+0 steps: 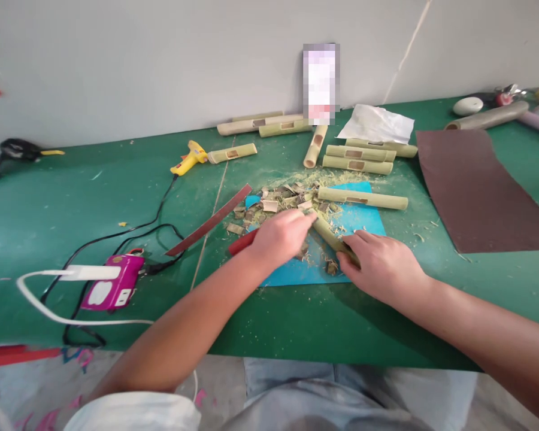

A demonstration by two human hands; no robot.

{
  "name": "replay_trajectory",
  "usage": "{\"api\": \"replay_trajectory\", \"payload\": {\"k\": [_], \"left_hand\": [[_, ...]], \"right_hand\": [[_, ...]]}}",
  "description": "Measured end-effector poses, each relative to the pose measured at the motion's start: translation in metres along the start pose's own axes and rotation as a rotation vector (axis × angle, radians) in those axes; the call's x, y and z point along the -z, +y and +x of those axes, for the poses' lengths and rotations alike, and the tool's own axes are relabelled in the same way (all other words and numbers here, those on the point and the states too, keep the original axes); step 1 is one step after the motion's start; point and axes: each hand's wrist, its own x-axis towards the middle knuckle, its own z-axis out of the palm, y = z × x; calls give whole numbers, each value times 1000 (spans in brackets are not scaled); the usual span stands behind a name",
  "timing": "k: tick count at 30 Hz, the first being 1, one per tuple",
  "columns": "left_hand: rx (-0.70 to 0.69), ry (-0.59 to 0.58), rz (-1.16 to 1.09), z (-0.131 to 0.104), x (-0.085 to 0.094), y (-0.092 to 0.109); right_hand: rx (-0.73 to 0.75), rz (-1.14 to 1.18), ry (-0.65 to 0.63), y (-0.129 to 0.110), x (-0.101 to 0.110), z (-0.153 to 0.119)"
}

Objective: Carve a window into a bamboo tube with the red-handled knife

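the right hand (381, 261) grips a bamboo tube (327, 231) over a blue sheet (287, 275); the left hand (282, 235) curls at the tube's far end; chips (270, 206) lie heaped just beyond; a yellow glue gun (188, 160) rests on the green table (251, 326)

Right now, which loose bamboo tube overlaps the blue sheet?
The loose bamboo tube just beyond the right hand; the other loose tubes lie farther back, off the blue sheet.

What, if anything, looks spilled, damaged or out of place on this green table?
Mainly the loose chips: they lie heaped on the blue sheet and spill past its edge onto the green tabletop, which looks untidy. The wrinkled white paper also lies askew over bamboo tubes.
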Motion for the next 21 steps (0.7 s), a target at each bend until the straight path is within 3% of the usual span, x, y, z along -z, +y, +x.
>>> {"api": "replay_trajectory", "payload": {"k": [5,9,12,16,21], "left_hand": [[-42,-31,-26,1,0,0],[32,-5,-6,1,0,1],[-19,-45,-8,1,1,1],[39,8,30,1,-1,-3],[-8,-15,-6,2,-3,-4]], "right_hand": [[9,-6,-6,0,0,1],[4,-21,2,1,1,1],[17,-18,-1,1,0,0],[10,-23,18,2,-1,0],[12,-22,6,1,-1,1]]}}
